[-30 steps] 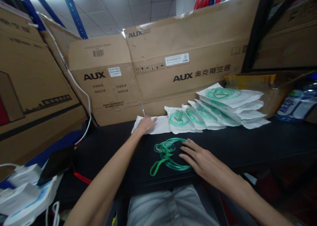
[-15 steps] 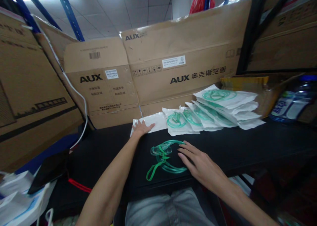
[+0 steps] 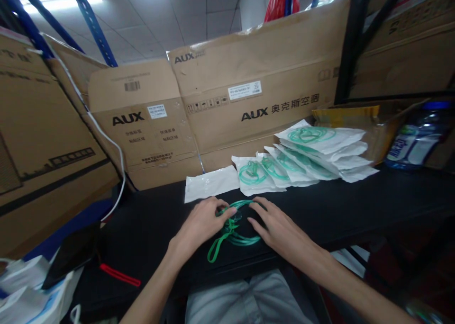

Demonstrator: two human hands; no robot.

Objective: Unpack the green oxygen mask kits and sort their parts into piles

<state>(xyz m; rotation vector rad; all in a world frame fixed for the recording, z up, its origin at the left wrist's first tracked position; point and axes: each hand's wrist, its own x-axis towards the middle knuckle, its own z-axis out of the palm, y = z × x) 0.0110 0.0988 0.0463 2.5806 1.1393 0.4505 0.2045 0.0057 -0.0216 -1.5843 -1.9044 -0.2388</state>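
A coil of green tubing [image 3: 245,241] lies on the black tabletop in front of me, with a clear plastic piece at its left and a bright green strap loop [image 3: 214,250] sticking out toward me. My left hand [image 3: 209,217] is closed over the coil's left side, thumb and fingers curled about the clear piece and tubing, which it partly hides. At the right side, my right hand [image 3: 279,220] rests with fingers apart, fingertips touching the upper tubing. Behind the coil lies a flat white pouch [image 3: 212,184], touched by neither hand.
Several white pouches with green coils [image 3: 253,175] overlap to the right, rising into a stack [image 3: 322,141]. A blue-capped bottle [image 3: 415,137] and an open carton [image 3: 378,125] stand far right. Cardboard panels [image 3: 227,115] wall the back. At left are a white cable [image 3: 106,134] and a dark flat device [image 3: 73,253].
My left hand has left the white pouch and come down toward me onto the coil's left side. My right hand stays at the coil's right side. The view has shifted slightly.
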